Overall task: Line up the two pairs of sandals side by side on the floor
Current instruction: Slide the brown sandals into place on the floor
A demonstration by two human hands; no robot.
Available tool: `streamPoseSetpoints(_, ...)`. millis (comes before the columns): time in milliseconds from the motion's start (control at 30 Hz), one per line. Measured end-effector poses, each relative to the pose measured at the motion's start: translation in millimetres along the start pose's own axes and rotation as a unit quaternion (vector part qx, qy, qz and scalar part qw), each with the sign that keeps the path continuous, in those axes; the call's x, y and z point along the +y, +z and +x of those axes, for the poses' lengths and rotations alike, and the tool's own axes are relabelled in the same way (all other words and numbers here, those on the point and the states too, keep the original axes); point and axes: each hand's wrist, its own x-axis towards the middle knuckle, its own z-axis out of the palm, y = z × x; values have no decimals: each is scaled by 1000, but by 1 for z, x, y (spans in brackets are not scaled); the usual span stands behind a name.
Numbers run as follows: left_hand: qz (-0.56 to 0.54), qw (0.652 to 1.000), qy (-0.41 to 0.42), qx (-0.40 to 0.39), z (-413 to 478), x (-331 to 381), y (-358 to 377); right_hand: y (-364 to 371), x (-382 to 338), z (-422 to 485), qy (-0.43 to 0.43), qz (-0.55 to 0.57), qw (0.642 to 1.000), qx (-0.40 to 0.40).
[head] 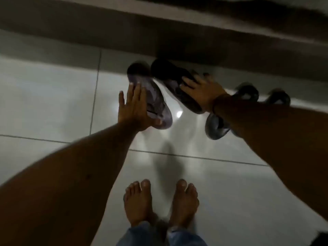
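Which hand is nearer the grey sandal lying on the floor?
Right. The right hand holds a dark sandal just above the grey sandal, its forearm crossing over it. The left hand holds a purple sandal farther left.

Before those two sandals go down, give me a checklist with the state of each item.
1. Left hand holds the purple-grey sandal: ok.
2. Right hand holds the dark sandal: ok.
3. Both held sandals point the same way: ok, roughly parallel.
4. Bare tile floor to set them on, left of the grey pair: ok.
5. Grey pair already lined up: cannot tell, the right forearm hides part of it.
6. Bare feet away from the landing spot: ok.
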Motion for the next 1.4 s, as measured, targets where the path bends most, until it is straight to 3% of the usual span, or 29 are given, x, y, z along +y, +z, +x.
streamPoseSetpoints(167,31,999,-16,-22,44,0,25,21,21,40,-7,-43,999,-8)
streamPoseSetpoints(300,21,999,14,-29,43,-7,35,34,0,29,17,4,999,44)
streamPoseSetpoints(567,82,990,102,-54,39,-38,23,61,-92,14,134,100,985,37)
streamPoseSetpoints(800,109,980,155,-64,43,-52,18,67,-118,11,188,152,969,45)
streamPoseSetpoints(1233,135,975,157,-80,40,-50,13,66,-123,13,206,174,962,47)
streamPoseSetpoints(1400,147,972,164,-80,12,-30,-14,50,-124,-36,228,224,944,80)
